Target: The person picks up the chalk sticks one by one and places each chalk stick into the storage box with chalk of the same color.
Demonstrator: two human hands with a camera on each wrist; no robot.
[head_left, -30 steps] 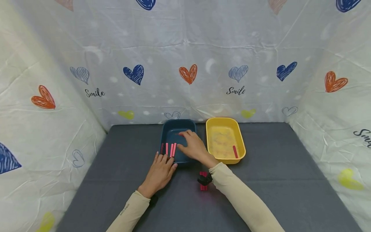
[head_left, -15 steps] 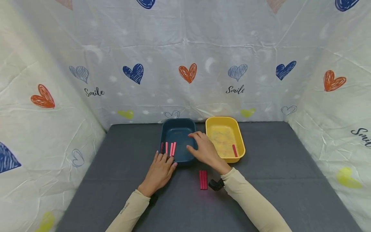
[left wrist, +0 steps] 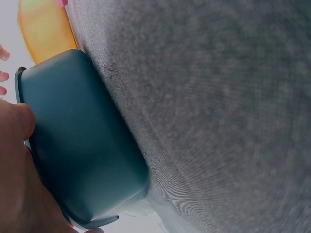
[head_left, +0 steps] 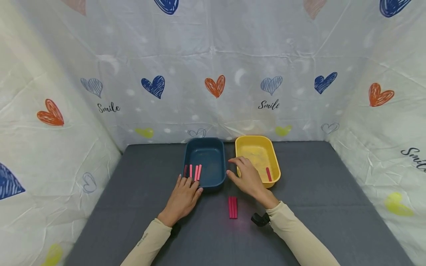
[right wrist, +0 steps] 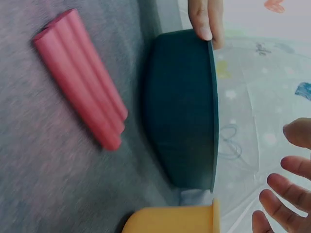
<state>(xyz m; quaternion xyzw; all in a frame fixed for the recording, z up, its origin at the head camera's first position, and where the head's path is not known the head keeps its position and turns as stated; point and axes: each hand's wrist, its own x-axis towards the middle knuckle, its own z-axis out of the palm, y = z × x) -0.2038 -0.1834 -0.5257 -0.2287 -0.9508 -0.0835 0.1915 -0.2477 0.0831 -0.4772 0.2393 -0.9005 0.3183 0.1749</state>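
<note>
My left hand (head_left: 181, 199) holds the near left rim of a blue tray (head_left: 213, 181), its thumb outside the wall and fingertips over the edge. Inside that tray several sticks lie side by side: pink sticks (head_left: 198, 173) and a dark red one (head_left: 185, 171) at the left. Over the near left rim of a yellow tray (head_left: 277, 162) hovers my right hand (head_left: 249, 179), fingers loosely bent and holding nothing. A single red stick (head_left: 268, 174) lies in the yellow tray. Three joined dark pink sticks (right wrist: 80, 80) lie on the cloth in front of the trays.
A dark grey cloth (head_left: 133, 207) covers the table. White curtains (head_left: 179, 55) printed with hearts rise behind and along both sides. A black wrist device (head_left: 260, 219) sits under the right forearm.
My right hand has moved right and slightly nearer, from over the blue tray to the yellow tray's left side. The dark pink sticks are now uncovered. My left hand stays put.
</note>
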